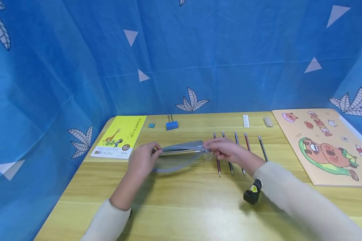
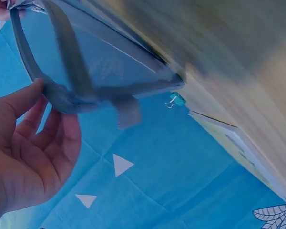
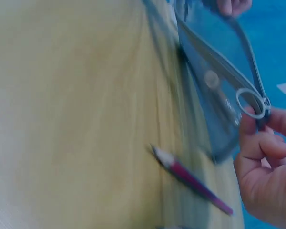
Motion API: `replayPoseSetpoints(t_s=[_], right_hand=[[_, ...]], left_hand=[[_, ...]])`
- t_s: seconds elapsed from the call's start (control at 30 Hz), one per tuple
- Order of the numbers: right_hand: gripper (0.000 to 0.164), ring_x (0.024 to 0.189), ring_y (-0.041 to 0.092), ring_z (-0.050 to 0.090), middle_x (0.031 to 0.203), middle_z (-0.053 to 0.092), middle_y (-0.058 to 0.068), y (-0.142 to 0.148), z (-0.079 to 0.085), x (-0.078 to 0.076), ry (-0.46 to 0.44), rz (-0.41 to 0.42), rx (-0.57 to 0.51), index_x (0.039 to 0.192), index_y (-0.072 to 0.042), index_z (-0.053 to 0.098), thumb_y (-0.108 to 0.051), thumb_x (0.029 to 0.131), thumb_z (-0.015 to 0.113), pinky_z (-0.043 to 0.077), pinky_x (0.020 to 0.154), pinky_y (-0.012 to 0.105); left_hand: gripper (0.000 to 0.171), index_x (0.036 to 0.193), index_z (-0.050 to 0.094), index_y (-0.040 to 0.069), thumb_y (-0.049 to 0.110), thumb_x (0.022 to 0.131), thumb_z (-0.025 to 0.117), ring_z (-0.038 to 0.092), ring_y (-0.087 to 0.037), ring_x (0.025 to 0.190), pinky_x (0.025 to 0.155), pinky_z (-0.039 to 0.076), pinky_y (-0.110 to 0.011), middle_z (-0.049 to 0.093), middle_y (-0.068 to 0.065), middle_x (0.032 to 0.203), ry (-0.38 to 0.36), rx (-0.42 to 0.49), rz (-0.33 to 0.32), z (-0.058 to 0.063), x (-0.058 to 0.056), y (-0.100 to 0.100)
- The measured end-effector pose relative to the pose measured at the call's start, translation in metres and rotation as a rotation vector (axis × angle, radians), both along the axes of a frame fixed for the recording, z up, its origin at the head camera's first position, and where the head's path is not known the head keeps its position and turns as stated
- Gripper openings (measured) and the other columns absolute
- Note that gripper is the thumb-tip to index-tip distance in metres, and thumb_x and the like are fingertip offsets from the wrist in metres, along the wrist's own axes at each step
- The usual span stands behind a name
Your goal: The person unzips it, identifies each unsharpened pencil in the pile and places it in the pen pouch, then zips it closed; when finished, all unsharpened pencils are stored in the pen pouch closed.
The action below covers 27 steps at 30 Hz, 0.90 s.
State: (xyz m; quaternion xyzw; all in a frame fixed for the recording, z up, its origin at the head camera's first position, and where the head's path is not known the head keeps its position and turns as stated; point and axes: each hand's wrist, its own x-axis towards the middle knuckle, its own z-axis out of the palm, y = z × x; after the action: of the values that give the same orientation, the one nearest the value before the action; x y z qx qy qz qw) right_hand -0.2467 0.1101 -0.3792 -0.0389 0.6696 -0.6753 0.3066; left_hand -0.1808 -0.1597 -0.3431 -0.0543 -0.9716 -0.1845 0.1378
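Note:
Between both hands, above the table, hangs a see-through zip pouch point(image 1: 181, 160) with grey edging, its mouth standing partly apart. My left hand point(image 1: 142, 160) pinches the left end of its top edge; thumb and fingertips meet on the edging in the left wrist view. At the other end, my right hand point(image 1: 224, 149) pinches the corner by the zipper. A pale ring pull point(image 3: 251, 103) dangles from the zipper slider there. Through the clear side, the right wrist view shows a blurred round-ended item point(image 3: 212, 80).
Several pencils point(image 1: 231, 154) lie in a row under and beside my right forearm. Behind are a teal binder clip point(image 1: 152, 125), a blue binder clip point(image 1: 172, 125), a white strip point(image 1: 246, 121) and an eraser point(image 1: 267, 122). A yellow book point(image 1: 123, 130) lies left, a capybara folder point(image 1: 322, 150) right.

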Motion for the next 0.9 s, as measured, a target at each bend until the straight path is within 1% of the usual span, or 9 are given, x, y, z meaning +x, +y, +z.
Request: replayPoseSetpoints(t_s=[0.13, 0.27, 0.37, 0.5, 0.57, 0.7, 0.77, 0.83, 0.9], right_hand=[[0.032, 0.044, 0.005, 0.029, 0.065, 0.047, -0.003, -0.006, 0.001, 0.011, -0.069, -0.086, -0.076, 0.109, 0.001, 0.053, -0.013, 0.080, 0.059, 0.022, 0.038, 0.015], [0.023, 0.045, 0.004, 0.031, 0.068, 0.051, -0.002, -0.012, 0.002, 0.018, -0.098, -0.144, -0.108, 0.100, -0.003, 0.057, -0.012, 0.079, 0.060, 0.024, 0.038, 0.014], [0.020, 0.046, 0.004, 0.031, 0.067, 0.051, -0.002, -0.015, 0.002, 0.023, -0.106, -0.173, -0.126, 0.097, -0.004, 0.057, -0.012, 0.079, 0.060, 0.023, 0.037, 0.014], [0.033, 0.046, 0.003, 0.032, 0.066, 0.049, -0.003, -0.016, 0.002, 0.028, -0.101, -0.199, -0.151, 0.108, -0.001, 0.052, -0.014, 0.079, 0.060, 0.025, 0.037, 0.013], [0.040, 0.046, 0.003, 0.034, 0.066, 0.049, -0.003, -0.017, 0.002, 0.030, -0.106, -0.203, -0.165, 0.115, 0.000, 0.047, -0.015, 0.080, 0.059, 0.026, 0.038, 0.012], [0.047, 0.045, 0.002, 0.037, 0.066, 0.049, -0.003, -0.018, 0.000, 0.033, -0.151, -0.207, -0.202, 0.122, -0.001, 0.041, -0.017, 0.081, 0.058, 0.030, 0.038, 0.010], [0.041, 0.045, 0.002, 0.038, 0.065, 0.049, -0.003, -0.019, -0.001, 0.033, -0.174, -0.216, -0.211, 0.116, -0.001, 0.045, -0.017, 0.081, 0.058, 0.031, 0.039, 0.010], [0.031, 0.045, 0.002, 0.039, 0.063, 0.049, -0.003, -0.020, -0.002, 0.034, -0.196, -0.231, -0.214, 0.106, -0.001, 0.051, -0.017, 0.080, 0.059, 0.032, 0.039, 0.010], [0.020, 0.045, 0.002, 0.039, 0.061, 0.048, -0.002, -0.021, -0.002, 0.034, -0.226, -0.247, -0.213, 0.092, -0.003, 0.055, -0.017, 0.079, 0.060, 0.033, 0.040, 0.011]], left_hand=[[0.007, 0.082, 0.063, 0.016, 0.018, 0.076, 0.065, 0.054, -0.015, 0.069, 0.054, 0.044, -0.029, 0.060, 0.002, 0.078, 0.039, -0.018, -0.029, 0.000, -0.001, 0.007], [0.019, 0.089, 0.063, 0.014, 0.018, 0.071, 0.070, 0.052, -0.021, 0.087, 0.068, 0.045, -0.034, 0.058, -0.002, 0.092, 0.140, -0.082, -0.116, -0.001, 0.005, 0.020], [0.025, 0.092, 0.062, 0.016, 0.020, 0.069, 0.071, 0.050, -0.019, 0.087, 0.072, 0.043, -0.033, 0.056, -0.003, 0.093, 0.240, -0.159, -0.200, -0.001, 0.009, 0.033], [0.025, 0.090, 0.061, 0.016, 0.024, 0.068, 0.071, 0.051, -0.015, 0.076, 0.064, 0.042, -0.027, 0.058, -0.001, 0.085, 0.337, -0.253, -0.315, -0.002, 0.012, 0.052], [0.024, 0.089, 0.061, 0.016, 0.027, 0.069, 0.070, 0.052, -0.014, 0.071, 0.060, 0.042, -0.026, 0.060, 0.000, 0.082, 0.343, -0.297, -0.349, -0.004, 0.012, 0.060], [0.025, 0.085, 0.060, 0.017, 0.033, 0.069, 0.069, 0.052, -0.013, 0.063, 0.052, 0.040, -0.025, 0.061, 0.002, 0.075, 0.309, -0.377, -0.361, -0.008, 0.013, 0.074], [0.024, 0.081, 0.059, 0.017, 0.036, 0.069, 0.068, 0.049, -0.011, 0.057, 0.049, 0.037, -0.023, 0.058, 0.004, 0.068, 0.285, -0.398, -0.352, -0.010, 0.013, 0.078], [0.024, 0.075, 0.058, 0.016, 0.039, 0.072, 0.065, 0.044, -0.009, 0.049, 0.044, 0.035, -0.021, 0.053, 0.006, 0.059, 0.248, -0.401, -0.337, -0.011, 0.013, 0.081], [0.027, 0.071, 0.056, 0.016, 0.042, 0.074, 0.061, 0.039, -0.008, 0.043, 0.039, 0.032, -0.020, 0.045, 0.007, 0.052, 0.181, -0.400, -0.314, -0.011, 0.013, 0.085]])
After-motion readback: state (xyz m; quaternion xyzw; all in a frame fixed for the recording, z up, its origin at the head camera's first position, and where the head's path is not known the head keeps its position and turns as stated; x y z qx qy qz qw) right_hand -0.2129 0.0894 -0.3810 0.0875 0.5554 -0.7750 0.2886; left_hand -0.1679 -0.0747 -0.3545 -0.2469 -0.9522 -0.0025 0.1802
